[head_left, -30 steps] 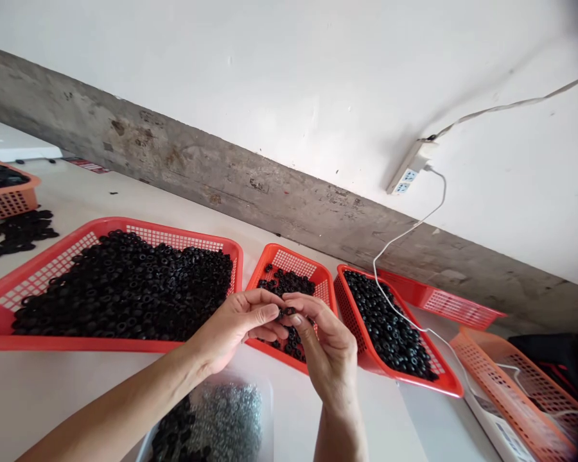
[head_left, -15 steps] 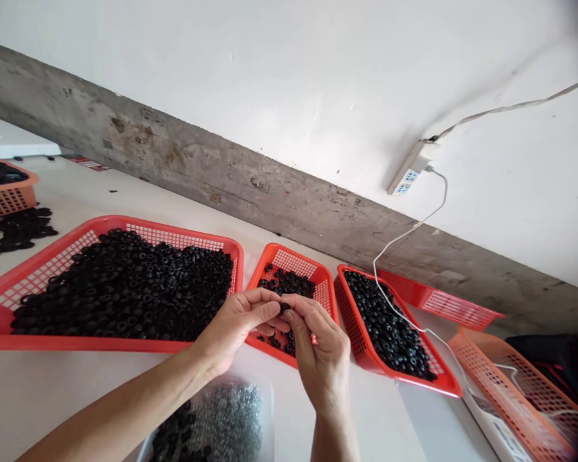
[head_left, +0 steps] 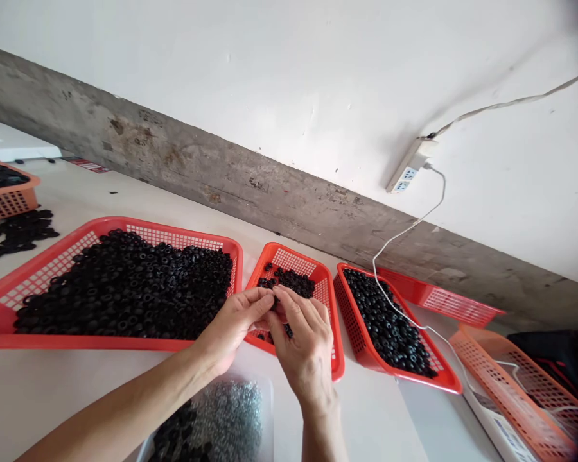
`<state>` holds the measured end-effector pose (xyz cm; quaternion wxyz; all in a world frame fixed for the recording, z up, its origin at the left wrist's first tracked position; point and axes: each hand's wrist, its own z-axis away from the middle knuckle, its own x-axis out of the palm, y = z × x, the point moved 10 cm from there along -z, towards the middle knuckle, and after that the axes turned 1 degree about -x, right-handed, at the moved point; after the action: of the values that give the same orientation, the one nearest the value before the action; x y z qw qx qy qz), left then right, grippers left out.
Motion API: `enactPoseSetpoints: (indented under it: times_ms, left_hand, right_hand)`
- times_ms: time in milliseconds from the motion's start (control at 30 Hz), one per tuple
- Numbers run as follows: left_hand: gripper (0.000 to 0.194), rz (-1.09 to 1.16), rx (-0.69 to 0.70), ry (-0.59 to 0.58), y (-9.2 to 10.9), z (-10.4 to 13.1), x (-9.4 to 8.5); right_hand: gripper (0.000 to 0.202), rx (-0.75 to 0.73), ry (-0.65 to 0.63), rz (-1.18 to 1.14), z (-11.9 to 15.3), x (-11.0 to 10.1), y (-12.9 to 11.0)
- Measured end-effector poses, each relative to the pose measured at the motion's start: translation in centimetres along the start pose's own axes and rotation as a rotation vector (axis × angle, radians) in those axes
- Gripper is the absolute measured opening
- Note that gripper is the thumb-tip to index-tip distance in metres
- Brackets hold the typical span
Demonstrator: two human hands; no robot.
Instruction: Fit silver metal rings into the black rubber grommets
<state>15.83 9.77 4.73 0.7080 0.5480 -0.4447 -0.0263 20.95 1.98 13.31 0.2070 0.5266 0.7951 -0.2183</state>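
Note:
Both hands meet over the middle red basket (head_left: 338,346), which holds some small black parts. A small black part (head_left: 275,303) sits between the fingertips, mostly hidden by them. My left hand (head_left: 236,324) pinches it with thumb and index finger. From the other side my right hand (head_left: 306,340) closes its thumb and fingers on the same part. To the left, a large red basket (head_left: 101,343) is heaped with black ring-shaped parts (head_left: 139,282). Below the wrists stands a clear plastic box (head_left: 270,410) with shiny small metal pieces (head_left: 236,417) and black parts.
A third red basket (head_left: 447,386) of glossy black parts stands at right, a white cable (head_left: 380,256) running across it from a power strip (head_left: 407,170). Orange baskets (head_left: 9,199) (head_left: 505,391) stand at both sides. Loose black pieces (head_left: 22,232) lie at far left.
My right hand has shifted left and curled further over the black part, which is now more covered. The left hand stays nearly in place, its fingertips slightly further left.

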Motion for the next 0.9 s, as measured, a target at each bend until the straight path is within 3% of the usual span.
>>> enactPoseSetpoints:
  times_ms: [200, 567, 900]
  left_hand:
    - [0.028, -0.079, -0.012, -0.031, 0.5, 0.3, 0.3]
    - [0.015, -0.244, -0.017, 0.049, 0.8, 0.4, -0.4]
    - [0.023, -0.255, 0.005, 0.088, 0.7, 0.7, -0.6]
  right_hand:
    - [0.025, 0.029, 0.018, 0.005, -0.3, -0.5, -0.1]
    - [0.031, 0.074, -0.139, 0.201, 0.4, 1.0, 0.8]
    - [0.039, 0.043, -0.185, 0.221, 0.7, 0.9, 0.8]
